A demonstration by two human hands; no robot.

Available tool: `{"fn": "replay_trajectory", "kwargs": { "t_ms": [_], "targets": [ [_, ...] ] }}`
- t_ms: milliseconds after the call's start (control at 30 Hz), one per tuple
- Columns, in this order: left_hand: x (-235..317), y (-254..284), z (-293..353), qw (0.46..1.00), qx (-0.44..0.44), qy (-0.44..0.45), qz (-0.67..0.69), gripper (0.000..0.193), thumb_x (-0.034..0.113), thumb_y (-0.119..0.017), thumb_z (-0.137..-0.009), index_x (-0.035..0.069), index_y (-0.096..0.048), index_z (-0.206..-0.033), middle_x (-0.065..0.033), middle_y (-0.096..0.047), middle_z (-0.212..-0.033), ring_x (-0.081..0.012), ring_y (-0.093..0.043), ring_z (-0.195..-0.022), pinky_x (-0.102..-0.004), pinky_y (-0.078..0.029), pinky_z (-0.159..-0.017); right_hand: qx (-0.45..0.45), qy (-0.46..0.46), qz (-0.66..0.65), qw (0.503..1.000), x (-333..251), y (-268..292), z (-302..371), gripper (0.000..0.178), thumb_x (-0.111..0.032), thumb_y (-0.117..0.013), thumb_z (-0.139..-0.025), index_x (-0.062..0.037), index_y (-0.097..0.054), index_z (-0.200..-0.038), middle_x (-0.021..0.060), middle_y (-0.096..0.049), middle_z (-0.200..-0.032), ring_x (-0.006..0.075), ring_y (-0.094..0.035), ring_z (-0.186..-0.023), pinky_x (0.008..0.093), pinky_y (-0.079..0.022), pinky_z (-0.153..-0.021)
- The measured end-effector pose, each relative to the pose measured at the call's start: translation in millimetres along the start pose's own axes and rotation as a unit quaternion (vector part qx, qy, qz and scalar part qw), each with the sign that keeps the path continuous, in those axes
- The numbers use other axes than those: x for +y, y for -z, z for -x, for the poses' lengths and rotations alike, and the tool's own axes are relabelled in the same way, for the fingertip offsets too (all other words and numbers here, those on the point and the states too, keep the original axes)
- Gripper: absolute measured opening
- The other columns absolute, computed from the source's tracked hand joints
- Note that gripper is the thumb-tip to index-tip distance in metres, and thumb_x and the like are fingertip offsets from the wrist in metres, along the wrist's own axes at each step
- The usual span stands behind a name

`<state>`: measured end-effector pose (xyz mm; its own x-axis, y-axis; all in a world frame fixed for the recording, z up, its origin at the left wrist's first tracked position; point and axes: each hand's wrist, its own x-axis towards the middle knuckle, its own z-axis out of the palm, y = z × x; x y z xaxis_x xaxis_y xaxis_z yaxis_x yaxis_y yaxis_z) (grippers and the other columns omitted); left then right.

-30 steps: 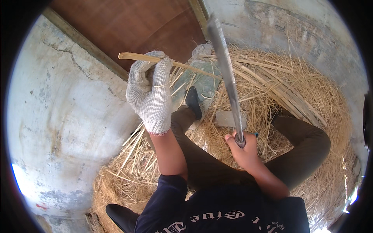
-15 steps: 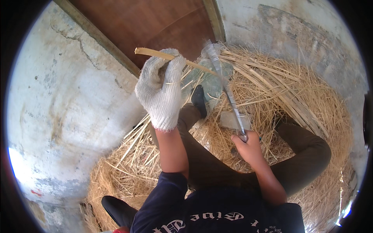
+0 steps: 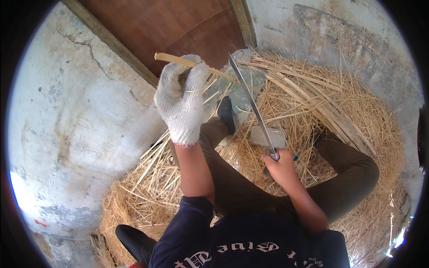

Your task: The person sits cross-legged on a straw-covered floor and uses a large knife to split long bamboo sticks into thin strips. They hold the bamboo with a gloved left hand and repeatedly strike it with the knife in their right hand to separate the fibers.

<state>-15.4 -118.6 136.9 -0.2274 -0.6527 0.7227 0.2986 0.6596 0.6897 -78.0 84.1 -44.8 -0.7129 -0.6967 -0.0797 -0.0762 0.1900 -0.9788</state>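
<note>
My left hand [image 3: 182,105], in a white knitted glove, is raised at the upper middle. Its thumb and fingers close round a thin pale strip of split bamboo [image 3: 169,58], which slants down to the right. My bare right hand [image 3: 282,167] grips the handle of a long, narrow-bladed knife [image 3: 254,105]. The blade points up and away to the left, its upper part close by the strip's far end. Whether blade and strip touch, I cannot tell. My right fingers wrap the handle and hide most of it.
Thin shavings [image 3: 357,116] cover the floor around my legs. Long split strips [image 3: 308,94] lie in a bundle at the far right. A pale block [image 3: 268,137] sits between my legs. Beyond are a brown door [image 3: 178,27] and worn walls [image 3: 89,111] on both sides.
The knife blade, blurred and crossing the strip earlier, is now sharp, with its tip a little further left. Less of the strip shows to the right of my glove. Both grips are unchanged.
</note>
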Motion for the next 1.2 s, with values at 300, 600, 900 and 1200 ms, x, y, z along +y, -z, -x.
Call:
{"fn": "replay_trajectory", "kwargs": {
  "t_ms": [300, 600, 900, 1200],
  "targets": [
    [3.7, 3.1, -1.4, 1.0, -0.011, -0.002, -0.008, 0.016, 0.002, -0.075, -0.091, -0.002, -0.072, -0.106, -0.0091, -0.073, -0.108, -0.0156, -0.069, -0.098, -0.0313, -0.058, -0.088, 0.022, 0.06, 0.004, 0.998, -3.6, -5.6, 3.7, 0.026, -0.014, -0.069, -0.087, 0.0007, -0.056, -0.071, 0.0036, -0.05, -0.053, 0.0117, -0.044, -0.05, 0.0372, -0.038, -0.051],
    [-5.6, -0.8, 0.0, 0.999, -0.015, -0.005, -0.047, 0.013, 0.003, -0.074, -0.092, -0.002, -0.071, -0.103, -0.0076, -0.073, -0.105, -0.0148, -0.07, -0.095, -0.0307, -0.058, -0.085, 0.048, 0.08, -0.024, 0.995, -18.3, -2.8, 11.9, 0.027, -0.015, -0.067, -0.086, 0.0009, -0.054, -0.068, 0.007, -0.05, -0.052, 0.015, -0.046, -0.048, 0.0385, -0.038, -0.05],
    [-1.9, 0.1, 3.7, 0.997, -0.046, -0.049, -0.044, 0.016, 0.001, -0.076, -0.089, -0.002, -0.07, -0.104, -0.011, -0.074, -0.106, -0.0161, -0.071, -0.094, -0.0304, -0.059, -0.083, 0.067, 0.016, 0.0, 0.998, 11.7, -8.8, -4.2, 0.022, -0.013, -0.066, -0.088, 0.0001, -0.059, -0.072, 0.0054, -0.049, -0.053, 0.0119, -0.047, -0.048, 0.0349, -0.04, -0.05],
    [16.4, 0.4, 11.7, 0.991, -0.035, -0.058, -0.117, 0.018, 0.003, -0.077, -0.089, 0.0, -0.071, -0.106, -0.0102, -0.074, -0.107, -0.0158, -0.072, -0.094, -0.0288, -0.058, -0.082, 0.07, 0.073, 0.037, 0.994, 22.0, -4.4, -15.2, 0.018, -0.01, -0.065, -0.088, 0.0011, -0.062, -0.074, 0.0059, -0.05, -0.053, 0.0104, -0.048, -0.05, 0.0333, -0.04, -0.05]
  ]
}}
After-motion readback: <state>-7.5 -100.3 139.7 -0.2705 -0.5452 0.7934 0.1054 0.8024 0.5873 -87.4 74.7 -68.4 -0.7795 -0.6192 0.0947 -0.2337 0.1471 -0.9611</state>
